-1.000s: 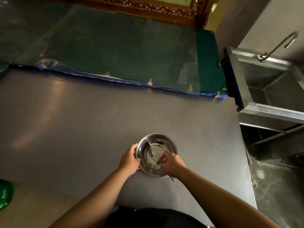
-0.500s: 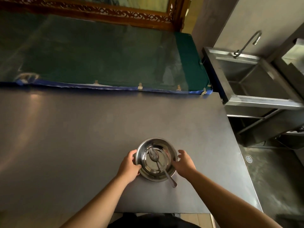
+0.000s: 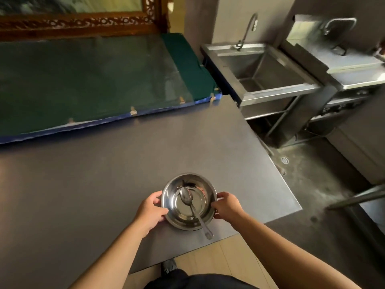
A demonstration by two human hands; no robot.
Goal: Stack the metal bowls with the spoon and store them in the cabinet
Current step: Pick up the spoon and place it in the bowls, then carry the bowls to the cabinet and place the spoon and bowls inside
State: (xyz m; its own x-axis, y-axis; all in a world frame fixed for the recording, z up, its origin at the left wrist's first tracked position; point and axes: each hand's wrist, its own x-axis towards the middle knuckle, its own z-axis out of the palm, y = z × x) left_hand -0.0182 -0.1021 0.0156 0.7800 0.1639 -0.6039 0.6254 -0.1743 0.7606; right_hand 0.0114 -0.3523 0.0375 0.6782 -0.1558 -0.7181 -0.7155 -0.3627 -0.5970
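Both hands on the stacked metal bowls [image 3: 188,203]: left fingers [image 3: 156,202] and right fingers [image 3: 219,200] clamp opposite rims. Spoon [image 3: 192,209] lies between them (handle overhanging toward me), above the table [image 3: 83,184].

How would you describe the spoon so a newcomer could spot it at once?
Start at the big grey table and go to its near right part, where the left hand and right hand grip a stack of metal bowls. The spoon lies inside, the only slender thing there, its handle jutting over the near rim.
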